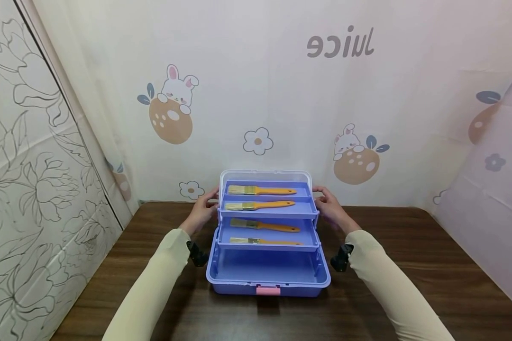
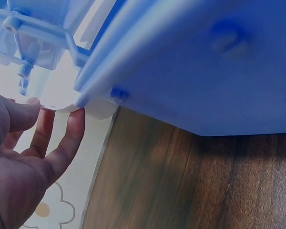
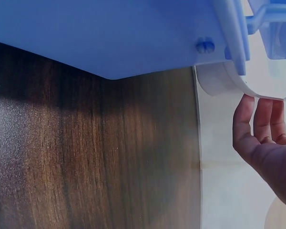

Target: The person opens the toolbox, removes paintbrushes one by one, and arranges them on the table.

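Observation:
A blue-purple toolbox [image 1: 230, 290] stands unfolded, its clear lid [image 1: 266, 175] raised at the back. Its upper tray [image 1: 307, 206] carries two paintbrushes [image 1: 277, 191] with yellow handles, and the lower tray [image 1: 234, 245] carries two more brushes [image 1: 277, 227]. On the left side, my left hand [image 1: 201, 212] holds the lid's edge between thumb and fingers. My right hand [image 1: 330, 209] grips the opposite edge; in the right wrist view its fingers [image 3: 245, 114] touch the pale rim and the thumb is mostly cut off. A pink latch [image 1: 268, 290] is at the front.
The toolbox sits on a dark wooden table [image 1: 409, 265] with its back close to a curtain [image 1: 260, 94] printed with rabbits and fruit. A white panel with flower drawings [image 1: 38, 189] borders the left side. Small black wrist cameras [image 1: 342, 257] sit near the box's sides.

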Demonstrator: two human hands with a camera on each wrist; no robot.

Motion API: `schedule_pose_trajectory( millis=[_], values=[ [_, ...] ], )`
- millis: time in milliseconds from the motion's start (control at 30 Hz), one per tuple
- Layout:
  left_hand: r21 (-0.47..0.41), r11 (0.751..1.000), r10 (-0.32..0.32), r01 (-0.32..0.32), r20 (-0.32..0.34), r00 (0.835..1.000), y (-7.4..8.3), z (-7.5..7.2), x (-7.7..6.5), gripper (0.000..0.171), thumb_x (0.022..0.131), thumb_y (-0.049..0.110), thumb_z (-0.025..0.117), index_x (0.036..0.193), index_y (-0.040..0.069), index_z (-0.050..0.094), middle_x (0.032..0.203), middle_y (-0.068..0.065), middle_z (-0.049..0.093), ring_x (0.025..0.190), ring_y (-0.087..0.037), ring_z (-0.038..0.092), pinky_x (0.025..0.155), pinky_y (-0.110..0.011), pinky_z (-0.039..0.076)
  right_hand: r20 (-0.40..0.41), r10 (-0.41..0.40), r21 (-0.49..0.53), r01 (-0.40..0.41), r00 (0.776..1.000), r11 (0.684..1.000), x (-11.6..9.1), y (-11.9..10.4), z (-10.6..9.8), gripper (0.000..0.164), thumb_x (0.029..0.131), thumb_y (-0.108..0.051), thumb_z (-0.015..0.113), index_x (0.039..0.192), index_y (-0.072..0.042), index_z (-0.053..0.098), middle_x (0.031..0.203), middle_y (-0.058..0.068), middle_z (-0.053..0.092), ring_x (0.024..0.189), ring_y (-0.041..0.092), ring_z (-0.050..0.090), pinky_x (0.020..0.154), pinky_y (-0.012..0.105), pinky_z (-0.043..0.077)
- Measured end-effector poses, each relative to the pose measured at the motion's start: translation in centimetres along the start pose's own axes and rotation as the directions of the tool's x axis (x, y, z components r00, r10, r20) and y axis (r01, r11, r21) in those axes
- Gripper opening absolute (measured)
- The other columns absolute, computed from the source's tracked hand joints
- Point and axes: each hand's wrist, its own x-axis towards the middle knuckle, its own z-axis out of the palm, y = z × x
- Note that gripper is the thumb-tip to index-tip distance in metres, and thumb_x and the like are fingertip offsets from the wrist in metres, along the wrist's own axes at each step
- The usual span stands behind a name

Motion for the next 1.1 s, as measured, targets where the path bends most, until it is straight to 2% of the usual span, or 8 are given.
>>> schedule_pose_trajectory(
  millis=[100, 200, 433, 667, 900, 1100],
  values=[
    [0.002, 1.0, -0.009, 0.009, 0.01, 1.0, -0.4, -0.1, 0.1, 0.062, 0.095, -0.008, 0.046, 0.15, 0.015, 0.03, 0.129, -0.019, 0.041, 0.103, -0.032, 0.053, 0.083, -0.047, 0.05, 0.006, -0.001, 0.003, 0.001, 1.0, 1.0, 0.0, 0.1, 0.0, 0.04, 0.099, -0.007, 0.041, 0.139, -0.006, 0.033, 0.108, 0.016, 0.053, 0.069, 0.012, 0.053, 0.059, 0.026, 0.044],
    [0.001, 1.0, -0.024, 0.024, 0.014, 1.0, -0.4, -0.2, 0.1, 0.062, 0.095, -0.008, 0.047, 0.151, 0.015, 0.03, 0.128, -0.019, 0.041, 0.102, -0.031, 0.053, 0.084, -0.049, 0.049, 0.007, 0.002, -0.002, -0.002, 1.0, 1.0, 0.0, 0.2, 0.1, 0.039, 0.099, -0.006, 0.041, 0.138, -0.005, 0.034, 0.106, 0.016, 0.053, 0.067, 0.012, 0.052, 0.06, 0.027, 0.044],
    [0.003, 0.999, -0.053, 0.053, 0.022, 0.998, -0.5, -0.4, 0.1, 0.063, 0.095, -0.009, 0.047, 0.151, 0.013, 0.029, 0.131, -0.019, 0.04, 0.105, -0.032, 0.051, 0.083, -0.044, 0.051, 0.021, 0.031, 0.003, -0.031, 0.999, 1.0, -0.1, 0.0, 0.3, 0.038, 0.099, -0.005, 0.039, 0.137, -0.003, 0.033, 0.104, 0.016, 0.052, 0.061, 0.011, 0.049, 0.056, 0.025, 0.043],
    [0.009, 0.998, -0.063, 0.063, 0.044, 0.997, -0.8, -0.5, 0.1, 0.062, 0.095, -0.01, 0.045, 0.15, 0.013, 0.03, 0.131, -0.02, 0.041, 0.105, -0.031, 0.051, 0.081, -0.041, 0.052, 0.033, 0.065, -0.036, -0.064, 0.997, 0.997, -0.2, 0.0, 0.5, 0.037, 0.1, -0.008, 0.039, 0.137, -0.005, 0.034, 0.101, 0.015, 0.05, 0.055, 0.012, 0.042, 0.049, 0.022, 0.037],
    [-0.019, 0.992, -0.121, 0.122, 0.046, 0.992, -1.0, -0.5, 0.0, 0.062, 0.095, -0.01, 0.045, 0.15, 0.015, 0.031, 0.132, -0.018, 0.042, 0.105, -0.029, 0.051, 0.083, -0.044, 0.051, 0.047, 0.102, -0.025, -0.101, 0.994, 0.995, -0.3, 0.2, 0.6, 0.036, 0.102, -0.009, 0.038, 0.137, -0.004, 0.034, 0.102, 0.015, 0.045, 0.059, 0.015, 0.043, 0.052, 0.024, 0.04],
    [-0.018, 0.992, -0.122, 0.123, 0.049, 0.991, -1.2, -0.5, 0.1, 0.061, 0.095, -0.011, 0.045, 0.15, 0.012, 0.031, 0.133, -0.02, 0.043, 0.112, -0.033, 0.049, 0.083, -0.044, 0.052, 0.053, 0.119, -0.033, -0.118, 0.991, 0.992, -0.3, 0.1, 0.6, 0.038, 0.103, -0.011, 0.038, 0.139, -0.004, 0.032, 0.105, 0.017, 0.044, 0.065, 0.016, 0.048, 0.059, 0.027, 0.045]
  ],
)
